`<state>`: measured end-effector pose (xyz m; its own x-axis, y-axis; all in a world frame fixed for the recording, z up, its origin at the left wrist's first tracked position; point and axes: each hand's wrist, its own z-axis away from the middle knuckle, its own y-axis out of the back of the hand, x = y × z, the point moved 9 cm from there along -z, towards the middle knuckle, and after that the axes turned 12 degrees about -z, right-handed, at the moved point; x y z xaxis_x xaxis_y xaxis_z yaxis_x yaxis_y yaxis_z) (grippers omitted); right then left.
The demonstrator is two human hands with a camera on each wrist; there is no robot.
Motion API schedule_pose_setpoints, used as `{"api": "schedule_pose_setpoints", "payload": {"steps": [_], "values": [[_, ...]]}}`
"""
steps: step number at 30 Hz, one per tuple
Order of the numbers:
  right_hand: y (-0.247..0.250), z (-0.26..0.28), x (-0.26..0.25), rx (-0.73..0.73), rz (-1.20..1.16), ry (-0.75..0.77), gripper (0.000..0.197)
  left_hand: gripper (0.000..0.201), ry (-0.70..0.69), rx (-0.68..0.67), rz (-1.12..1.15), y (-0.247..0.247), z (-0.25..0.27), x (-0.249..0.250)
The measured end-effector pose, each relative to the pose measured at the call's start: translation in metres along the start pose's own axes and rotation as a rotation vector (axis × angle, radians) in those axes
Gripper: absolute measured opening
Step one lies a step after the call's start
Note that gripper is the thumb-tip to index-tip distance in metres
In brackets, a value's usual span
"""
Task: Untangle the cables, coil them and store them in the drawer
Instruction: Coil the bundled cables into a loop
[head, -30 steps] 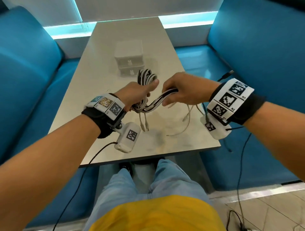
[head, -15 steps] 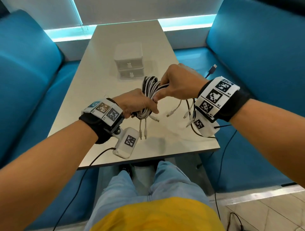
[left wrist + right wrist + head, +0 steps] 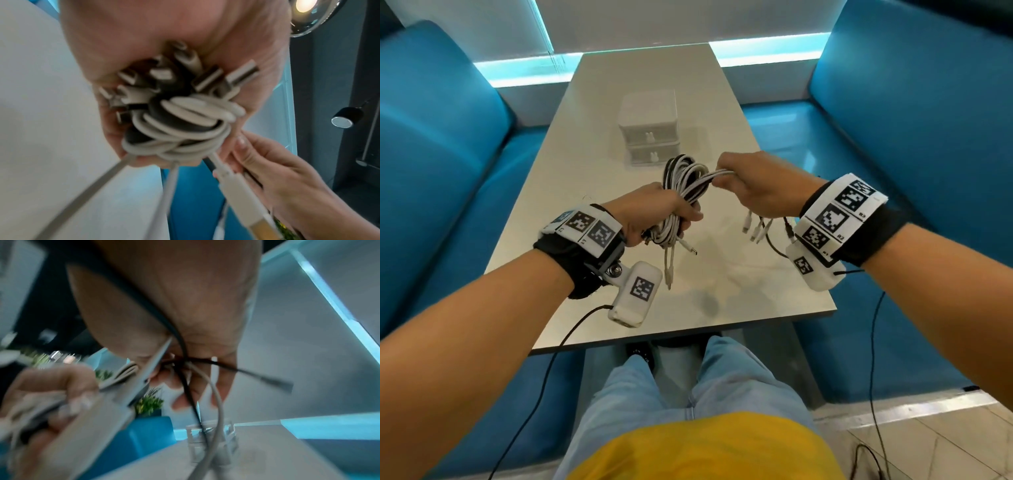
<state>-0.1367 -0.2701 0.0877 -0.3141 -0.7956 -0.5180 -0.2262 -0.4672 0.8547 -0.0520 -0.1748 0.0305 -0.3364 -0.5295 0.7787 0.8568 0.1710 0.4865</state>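
Winding loose ends: left hand (image 3: 654,214) grips the cable bundle (image 3: 681,192) above the table (image 3: 599,113); right hand (image 3: 753,185) pinches the strands. Even tension should keep loops tidy for the closed drawer (image 3: 650,156).

Looks like a café or diner booth: padded blue seats (image 3: 441,144) facing each other across a narrow pale bench (image 3: 571,192), a glowing light strip (image 3: 763,54) along the wall, tiled floor (image 3: 928,442) beside.

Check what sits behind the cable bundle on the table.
Behind the cable bundle stands a white two-drawer box, both drawers closed; its contents and lower right corner are hidden.
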Motion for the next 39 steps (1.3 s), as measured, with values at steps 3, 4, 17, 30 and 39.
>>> {"api": "schedule_pose_setpoints", "payload": {"steps": [3,4,17,30,39], "values": [[0.013,0.001,-0.004,0.097,-0.442,0.034,0.024,0.010,-0.051,-0.057,0.101,-0.010,0.003,0.003],[0.018,0.002,-0.008,0.123,-0.515,0.057,0.020,0.012,-0.065,-0.064,0.130,-0.015,0.004,0.005],[0.020,0.006,0.005,0.017,-0.641,0.019,0.051,0.017,-0.084,0.169,0.056,0.007,0.009,0.024],[0.012,0.006,0.001,0.002,-0.405,0.023,0.028,0.013,-0.091,0.233,-0.143,0.015,0.007,0.030],[0.012,0.007,0.018,-0.031,-0.284,-0.077,0.050,0.015,-0.156,0.183,-0.151,0.007,0.008,0.036]]}}
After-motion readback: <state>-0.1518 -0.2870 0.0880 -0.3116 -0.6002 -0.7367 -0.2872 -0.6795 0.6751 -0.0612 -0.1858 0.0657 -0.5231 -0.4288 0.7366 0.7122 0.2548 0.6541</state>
